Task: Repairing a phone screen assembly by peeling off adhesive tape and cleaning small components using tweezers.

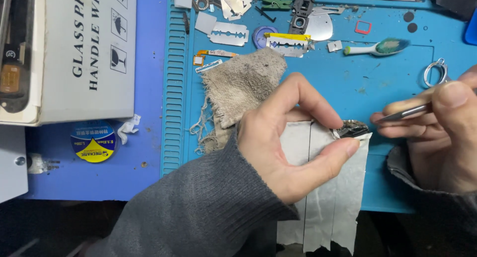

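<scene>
Left hand [283, 147] pinches a small dark part [351, 129] at centre right of the frame, fingers clamped on it over strips of grey tape [323, 197], steadying it. Right hand [437, 132], fingers closed on metal tweezers [405, 113], aims their tip at the part, just beside it.

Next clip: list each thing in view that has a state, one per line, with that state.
Left hand: pinching a small dark part between thumb and forefinger.
Small dark part: held over the grey tape strips.
Right hand: gripping metal tweezers.
Tweezers: tips pointed at the part, apart from it.
Grey tape strips: flat, hanging over the mat edge.
Cloth: crumpled, frayed.
Toothbrush: lying flat.
</scene>
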